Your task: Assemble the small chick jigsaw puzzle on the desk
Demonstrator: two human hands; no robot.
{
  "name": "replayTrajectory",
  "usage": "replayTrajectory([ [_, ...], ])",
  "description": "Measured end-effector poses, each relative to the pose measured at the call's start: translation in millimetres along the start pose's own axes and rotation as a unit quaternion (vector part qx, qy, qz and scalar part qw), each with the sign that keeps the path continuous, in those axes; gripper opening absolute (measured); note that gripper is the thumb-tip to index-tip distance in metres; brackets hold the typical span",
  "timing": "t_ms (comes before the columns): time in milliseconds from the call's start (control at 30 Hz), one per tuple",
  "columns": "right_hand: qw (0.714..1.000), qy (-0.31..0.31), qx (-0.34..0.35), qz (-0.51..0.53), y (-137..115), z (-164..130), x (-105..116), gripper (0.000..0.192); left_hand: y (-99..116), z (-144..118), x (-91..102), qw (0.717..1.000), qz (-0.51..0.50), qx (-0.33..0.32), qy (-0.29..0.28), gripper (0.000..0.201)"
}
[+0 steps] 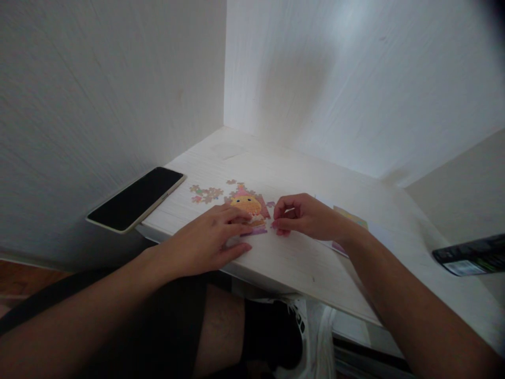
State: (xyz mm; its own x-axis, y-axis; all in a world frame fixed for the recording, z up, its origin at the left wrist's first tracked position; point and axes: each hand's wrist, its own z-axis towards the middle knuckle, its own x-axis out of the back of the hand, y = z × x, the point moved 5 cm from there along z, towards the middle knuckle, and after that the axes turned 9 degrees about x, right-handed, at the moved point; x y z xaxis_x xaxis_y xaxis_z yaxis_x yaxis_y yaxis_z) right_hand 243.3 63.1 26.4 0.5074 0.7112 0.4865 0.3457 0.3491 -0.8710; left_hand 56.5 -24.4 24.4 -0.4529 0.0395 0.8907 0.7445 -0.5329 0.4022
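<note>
A partly joined jigsaw puzzle [245, 202] with a yellow, blue-eyed character in a pink hat lies on the white table. My left hand [221, 229] rests flat over its lower left part, fingers stretched out and covering some of the picture. Just right of the puzzle, my right hand [294, 213] is closed in a pinch on a small purplish puzzle piece [273, 224], mostly hidden by the fingertips. A loose purple piece [270, 204] lies between the puzzle's right edge and that hand. Several loose pieces [207, 195] are spread to the left of the puzzle.
A phone [136, 200] with a dark screen lies at the table's left edge, partly overhanging. Under my right forearm is a printed card or sheet [351, 217]. A black can [471, 255] is at the far right. White walls [300, 79] close off the back.
</note>
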Motion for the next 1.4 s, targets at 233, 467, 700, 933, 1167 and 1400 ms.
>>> replayTrajectory([
  [233, 0.998, 0.009, -0.019, -0.064, 4.4, 4.0, -3.5, 0.015, 1.5, 0.5, 0.8, 1.0, 0.006, -0.001, 0.005, 0.035],
  [467, 0.98, 0.036, 0.001, -0.197, -3.2, 4.6, -4.0, 0.015, 1.5, 0.2, 0.9, 1.0, 0.006, -0.005, 0.004, 0.035],
  [700, 0.961, 0.077, -0.005, -0.267, -11.5, 5.4, -4.2, 0.016, 1.2, 0.1, 0.1, 1.0, 0.011, -0.001, -0.007, 0.037],
  [933, 0.932, 0.068, -0.07, -0.348, -4.2, -30.4, 76.6, 0.024, -0.1, 0.9, -0.3, 1.0, 0.017, -0.009, 0.004, 0.034],
  [1167, 0.931, -0.077, -0.119, -0.336, 7.4, -40.7, 65.9, 0.024, -0.4, 1.1, 0.3, 1.0, 0.021, -0.005, 0.006, 0.033],
  [1400, 0.934, -0.091, -0.102, -0.33, 2.7, -34.2, 46.5, 0.007, -0.3, 0.1, 0.0, 1.0, 0.022, -0.012, 0.008, 0.034],
])
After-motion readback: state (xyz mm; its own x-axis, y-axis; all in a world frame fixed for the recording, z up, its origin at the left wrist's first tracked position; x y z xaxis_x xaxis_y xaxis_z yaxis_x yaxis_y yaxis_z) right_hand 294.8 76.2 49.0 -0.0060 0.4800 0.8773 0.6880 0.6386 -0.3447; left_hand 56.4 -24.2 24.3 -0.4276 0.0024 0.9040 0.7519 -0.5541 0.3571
